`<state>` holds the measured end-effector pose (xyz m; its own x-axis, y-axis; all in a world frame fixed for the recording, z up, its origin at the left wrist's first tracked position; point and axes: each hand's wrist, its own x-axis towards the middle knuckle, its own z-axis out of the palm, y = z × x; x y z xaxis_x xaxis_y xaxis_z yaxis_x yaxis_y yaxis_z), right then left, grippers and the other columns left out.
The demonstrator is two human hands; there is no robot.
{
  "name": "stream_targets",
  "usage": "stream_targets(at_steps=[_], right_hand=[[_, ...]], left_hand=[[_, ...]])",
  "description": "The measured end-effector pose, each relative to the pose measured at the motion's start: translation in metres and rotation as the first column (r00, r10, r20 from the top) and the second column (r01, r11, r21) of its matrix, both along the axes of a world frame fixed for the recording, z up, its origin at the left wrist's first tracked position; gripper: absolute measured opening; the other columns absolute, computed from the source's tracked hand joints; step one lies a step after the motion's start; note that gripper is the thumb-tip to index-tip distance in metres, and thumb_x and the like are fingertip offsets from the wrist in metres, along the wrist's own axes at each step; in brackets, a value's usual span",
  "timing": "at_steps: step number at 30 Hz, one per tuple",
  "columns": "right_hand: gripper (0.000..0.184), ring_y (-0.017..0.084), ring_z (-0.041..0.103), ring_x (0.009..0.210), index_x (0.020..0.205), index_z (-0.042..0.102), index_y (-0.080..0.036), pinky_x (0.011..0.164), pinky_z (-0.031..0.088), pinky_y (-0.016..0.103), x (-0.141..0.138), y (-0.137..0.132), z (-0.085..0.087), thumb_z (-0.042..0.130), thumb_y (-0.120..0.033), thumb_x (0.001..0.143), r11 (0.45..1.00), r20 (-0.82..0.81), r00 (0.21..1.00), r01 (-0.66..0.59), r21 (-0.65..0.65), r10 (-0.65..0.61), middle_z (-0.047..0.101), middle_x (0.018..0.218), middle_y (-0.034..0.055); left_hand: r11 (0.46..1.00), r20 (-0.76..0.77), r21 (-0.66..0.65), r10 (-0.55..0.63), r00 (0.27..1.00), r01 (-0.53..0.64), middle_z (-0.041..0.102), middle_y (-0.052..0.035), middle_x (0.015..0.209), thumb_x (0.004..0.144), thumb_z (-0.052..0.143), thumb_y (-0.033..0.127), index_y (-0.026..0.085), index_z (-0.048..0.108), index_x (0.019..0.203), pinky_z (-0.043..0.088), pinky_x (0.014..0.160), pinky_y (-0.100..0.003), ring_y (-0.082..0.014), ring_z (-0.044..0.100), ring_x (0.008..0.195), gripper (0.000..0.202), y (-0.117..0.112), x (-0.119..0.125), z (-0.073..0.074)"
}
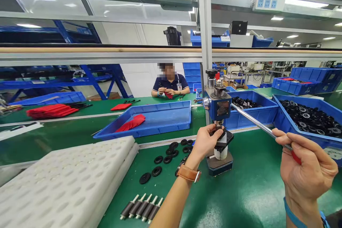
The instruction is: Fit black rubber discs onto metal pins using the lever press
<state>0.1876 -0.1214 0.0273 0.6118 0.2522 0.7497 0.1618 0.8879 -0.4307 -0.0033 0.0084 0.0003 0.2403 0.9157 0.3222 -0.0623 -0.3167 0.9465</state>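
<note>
A blue hand-lever arbor press [217, 108] stands on the green bench in front of me. My left hand [207, 140] is closed at the press, its fingertips pinching a small dark part under the ram, mostly hidden by the fingers. Below the fingertips sits a black plate [227, 138] on a pale cylinder [221, 153]. The fingers of my right hand [304, 160] are wrapped round the end of the long metal lever [253, 121], where a red knob [296, 157] shows. Several black ring-shaped discs [156, 171] lie left of the press.
Black rollers with white shafts [144, 207] lie near white foam trays [61, 181]. Blue bins of black parts [307, 115] stand behind and right of the press. A blue tray [165, 114] holds a red cloth piece. Across the bench a co-worker [171, 82] handles something red.
</note>
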Motion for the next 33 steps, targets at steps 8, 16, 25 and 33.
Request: stream_targets(at_steps=[8, 16, 25, 33], right_hand=[[0.028, 0.026, 0.078, 0.077, 0.083, 0.080, -0.019, 0.081, 0.063, 0.048, -0.006, 0.004, -0.012, 0.057, -0.004, 0.076, 0.998, -0.021, 0.998, 0.051, 0.020, -0.051, 0.076, 0.074, 0.0003], [0.027, 0.029, 0.078, 0.087, 0.088, 0.080, -0.019, 0.081, 0.062, 0.045, -0.001, 0.006, -0.023, 0.057, -0.007, 0.081, 1.000, 0.035, 0.999, 0.009, -0.028, -0.008, 0.077, 0.079, 0.0032], [0.034, 0.026, 0.077, 0.094, 0.095, 0.079, -0.022, 0.083, 0.064, 0.042, 0.000, 0.012, -0.037, 0.050, -0.005, 0.088, 0.999, 0.130, 0.991, -0.021, 0.030, 0.017, 0.077, 0.081, 0.0020], [0.035, 0.025, 0.076, 0.095, 0.096, 0.078, -0.019, 0.085, 0.064, 0.043, 0.003, 0.007, -0.038, 0.048, -0.002, 0.087, 0.999, 0.141, 0.990, -0.013, 0.039, 0.007, 0.077, 0.085, 0.0023]], left_hand=[[1.000, -0.032, -0.007, 0.025, 0.999, -0.025, 0.077, -0.0073, 0.082, 0.073, 0.080, 0.048, 0.012, 0.080, 0.085, 0.048, 0.066, -0.027, -0.0191, 0.066, 0.076, 0.039, 0.002, -0.002, 0.007], [0.999, -0.027, -0.017, 0.028, 0.999, -0.029, 0.080, -0.0102, 0.089, 0.068, 0.083, 0.055, 0.013, 0.082, 0.087, 0.052, 0.069, -0.029, -0.0231, 0.069, 0.079, 0.047, 0.002, -0.002, 0.007], [0.997, -0.015, -0.050, 0.050, 0.999, -0.051, 0.080, -0.0109, 0.081, 0.059, 0.087, 0.060, 0.013, 0.083, 0.083, 0.056, 0.066, -0.030, -0.0278, 0.072, 0.079, 0.053, 0.000, -0.004, 0.013], [0.995, 0.018, -0.078, 0.063, 0.998, -0.061, 0.080, -0.0103, 0.082, 0.059, 0.090, 0.052, 0.015, 0.083, 0.081, 0.055, 0.064, -0.029, -0.0261, 0.072, 0.075, 0.043, -0.005, 0.000, 0.016]])
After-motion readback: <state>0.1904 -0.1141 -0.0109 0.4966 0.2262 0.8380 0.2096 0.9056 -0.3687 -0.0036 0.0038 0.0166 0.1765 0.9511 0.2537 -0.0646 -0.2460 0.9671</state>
